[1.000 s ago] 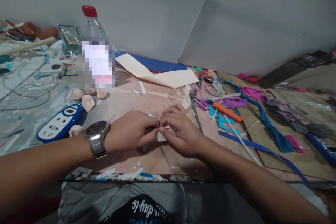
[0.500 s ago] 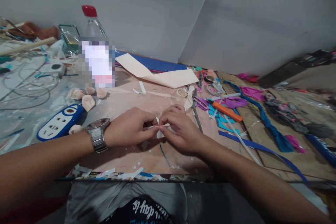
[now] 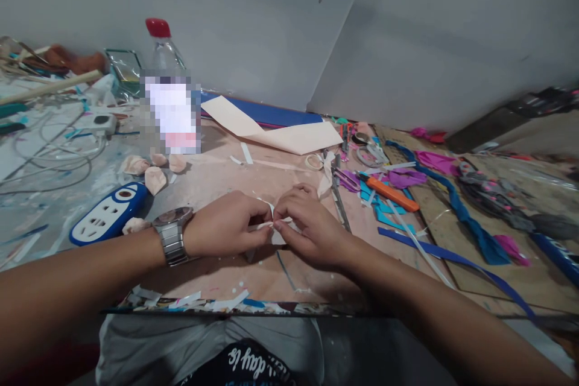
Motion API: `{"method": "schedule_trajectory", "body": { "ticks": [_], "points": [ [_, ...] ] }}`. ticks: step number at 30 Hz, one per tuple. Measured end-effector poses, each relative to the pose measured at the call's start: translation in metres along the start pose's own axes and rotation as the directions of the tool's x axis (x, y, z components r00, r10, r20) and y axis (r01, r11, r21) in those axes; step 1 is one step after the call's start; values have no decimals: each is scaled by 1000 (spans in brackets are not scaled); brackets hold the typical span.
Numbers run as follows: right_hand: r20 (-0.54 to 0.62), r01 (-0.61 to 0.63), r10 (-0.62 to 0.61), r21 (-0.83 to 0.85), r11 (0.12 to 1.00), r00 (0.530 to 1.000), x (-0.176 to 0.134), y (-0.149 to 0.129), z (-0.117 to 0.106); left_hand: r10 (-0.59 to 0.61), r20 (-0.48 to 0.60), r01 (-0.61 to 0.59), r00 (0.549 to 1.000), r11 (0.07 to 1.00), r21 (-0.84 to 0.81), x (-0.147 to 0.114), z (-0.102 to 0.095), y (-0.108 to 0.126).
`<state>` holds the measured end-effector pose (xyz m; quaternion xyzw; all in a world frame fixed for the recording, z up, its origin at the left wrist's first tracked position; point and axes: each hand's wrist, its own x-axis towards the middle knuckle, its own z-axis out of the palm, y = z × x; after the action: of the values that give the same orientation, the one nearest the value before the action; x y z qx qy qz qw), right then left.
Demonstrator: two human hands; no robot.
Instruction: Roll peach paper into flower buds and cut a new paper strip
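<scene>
My left hand (image 3: 230, 223) and my right hand (image 3: 310, 223) meet fingertip to fingertip just above the table. Both pinch a small piece of cream-coloured paper or cloth (image 3: 263, 226), mostly covered by the fingers. A long folded cream strip (image 3: 280, 137) lies behind my hands. Several small cream petal-like pieces (image 3: 156, 180) rest to the left, beyond my wristwatch (image 3: 172, 232). A narrow cream scrap (image 3: 326, 175) lies just behind my right hand.
A blue and white power strip (image 3: 108, 214) sits left. Behind it stands a red-capped bottle (image 3: 158, 28), partly pixelated. To the right lie an orange cutter (image 3: 389, 192), a tape roll (image 3: 371, 154), blue ribbon (image 3: 456, 256) and coloured scraps. White cables (image 3: 90, 148) run at far left.
The camera view has shifted slightly. Both hands stay together in nearly the same place, still pinching the cream piece, with more of its edge showing between the fingers.
</scene>
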<state>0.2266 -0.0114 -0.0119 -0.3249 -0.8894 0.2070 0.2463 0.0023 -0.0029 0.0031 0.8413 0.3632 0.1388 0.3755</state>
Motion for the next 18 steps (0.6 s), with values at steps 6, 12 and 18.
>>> {"method": "schedule_trajectory", "body": {
  "ticks": [6,12,18],
  "points": [
    [22,-9,9,-5,1000,1000,0,1,-1,35,1,-34,999,996,-84,0,-2,-1],
    [38,-7,7,4,1000,999,0,-1,-1,45,17,-43,999,993,-105,0,-4,0],
    [17,8,-7,-27,1000,1000,-1,0,-5,23,59,-15,998,992,-128,1,-4,-2]
  ]
}}
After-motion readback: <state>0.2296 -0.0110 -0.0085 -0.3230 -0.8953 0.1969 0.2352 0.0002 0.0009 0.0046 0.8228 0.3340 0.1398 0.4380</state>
